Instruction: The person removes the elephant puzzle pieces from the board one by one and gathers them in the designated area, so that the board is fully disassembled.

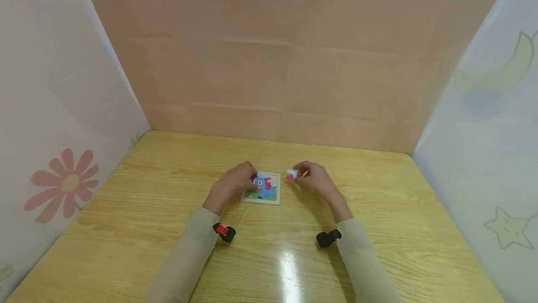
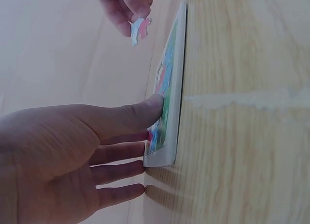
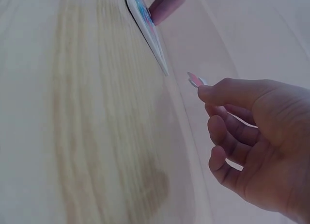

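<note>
A small jigsaw puzzle in a pale wooden frame (image 1: 279,190) lies flat on the table, picturing a blue creature over green ground. One gap with light bare backing shows near its upper right. My left hand (image 1: 234,182) rests at the puzzle's left side. In the left wrist view its thumb (image 2: 154,107) presses on the picture, while the straight fingers (image 2: 121,173) reach the frame's edge and the table. Right of the frame, my right hand (image 1: 317,180) pinches a white and pink puzzle piece (image 1: 291,175) between thumb and fingertips, raised off the table (image 3: 87,136).
Behind the wood-grain table (image 1: 357,167) stands a tan panel (image 1: 269,60). Pale walls with a printed flower (image 1: 69,182) and a moon (image 1: 500,74) flank it. Each wrist wears a dark camera, the left one (image 1: 227,234) with a red part.
</note>
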Action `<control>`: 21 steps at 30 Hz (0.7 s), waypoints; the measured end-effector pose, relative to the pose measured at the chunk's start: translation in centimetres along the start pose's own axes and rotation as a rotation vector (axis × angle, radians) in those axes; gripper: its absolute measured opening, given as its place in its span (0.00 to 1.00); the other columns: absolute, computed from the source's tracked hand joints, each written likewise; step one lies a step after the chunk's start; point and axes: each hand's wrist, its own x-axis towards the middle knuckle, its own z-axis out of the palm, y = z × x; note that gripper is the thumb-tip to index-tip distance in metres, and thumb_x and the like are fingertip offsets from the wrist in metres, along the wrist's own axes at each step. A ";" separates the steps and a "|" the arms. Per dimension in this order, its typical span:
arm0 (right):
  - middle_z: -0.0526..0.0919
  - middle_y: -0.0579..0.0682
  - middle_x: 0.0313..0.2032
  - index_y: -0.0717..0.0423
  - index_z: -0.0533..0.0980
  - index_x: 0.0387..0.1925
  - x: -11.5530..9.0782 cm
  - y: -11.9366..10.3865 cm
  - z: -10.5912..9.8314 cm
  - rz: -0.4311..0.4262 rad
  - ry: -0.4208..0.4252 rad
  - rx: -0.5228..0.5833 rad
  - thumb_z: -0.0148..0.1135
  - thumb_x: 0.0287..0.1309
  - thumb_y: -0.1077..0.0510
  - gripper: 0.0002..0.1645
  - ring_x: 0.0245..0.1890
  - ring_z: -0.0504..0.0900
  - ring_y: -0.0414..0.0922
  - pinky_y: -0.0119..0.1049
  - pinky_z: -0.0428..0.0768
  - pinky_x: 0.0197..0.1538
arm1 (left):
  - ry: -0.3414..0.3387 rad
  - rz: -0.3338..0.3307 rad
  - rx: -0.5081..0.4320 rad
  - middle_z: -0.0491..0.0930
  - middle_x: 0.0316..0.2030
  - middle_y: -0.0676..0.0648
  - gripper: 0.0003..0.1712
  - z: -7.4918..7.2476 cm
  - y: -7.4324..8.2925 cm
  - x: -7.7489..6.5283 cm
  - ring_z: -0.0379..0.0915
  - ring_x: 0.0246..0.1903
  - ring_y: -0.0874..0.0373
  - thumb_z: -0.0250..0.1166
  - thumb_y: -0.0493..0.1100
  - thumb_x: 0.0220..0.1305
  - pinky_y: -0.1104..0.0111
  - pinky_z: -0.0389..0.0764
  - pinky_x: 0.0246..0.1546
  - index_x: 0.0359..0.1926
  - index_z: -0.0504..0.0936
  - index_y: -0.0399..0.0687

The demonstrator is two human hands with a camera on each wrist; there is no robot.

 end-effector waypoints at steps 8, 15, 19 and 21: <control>0.82 0.51 0.37 0.57 0.79 0.52 -0.1 0.8 -0.6 -0.004 0.005 0.010 0.66 0.59 0.59 0.18 0.33 0.76 0.45 0.33 0.76 0.33 | 0.011 -0.005 -0.015 0.77 0.55 0.45 0.29 -0.1 -0.5 -0.3 0.73 0.52 0.50 0.75 0.47 0.56 0.57 0.75 0.62 0.58 0.81 0.41; 0.81 0.51 0.37 0.57 0.79 0.52 -0.3 1.8 -1.1 0.010 -0.003 0.029 0.67 0.59 0.58 0.19 0.34 0.77 0.45 0.34 0.76 0.34 | 0.006 -0.020 -0.025 0.76 0.56 0.45 0.29 -0.3 -0.7 -0.6 0.72 0.52 0.50 0.75 0.47 0.56 0.57 0.75 0.62 0.58 0.81 0.41; 0.83 0.53 0.39 0.57 0.82 0.48 -0.5 2.2 -1.6 -0.001 -0.002 0.003 0.64 0.61 0.59 0.14 0.36 0.78 0.46 0.35 0.77 0.36 | 0.013 -0.019 -0.037 0.76 0.56 0.45 0.29 -0.3 -0.7 -0.9 0.72 0.52 0.50 0.76 0.47 0.56 0.57 0.75 0.62 0.57 0.82 0.42; 0.84 0.54 0.40 0.57 0.83 0.46 -0.5 2.4 -1.8 -0.007 0.000 -0.018 0.62 0.63 0.59 0.11 0.36 0.78 0.46 0.35 0.76 0.36 | 0.016 -0.017 -0.041 0.76 0.56 0.45 0.29 -0.4 -0.6 -0.9 0.72 0.52 0.50 0.76 0.47 0.56 0.57 0.75 0.62 0.57 0.82 0.42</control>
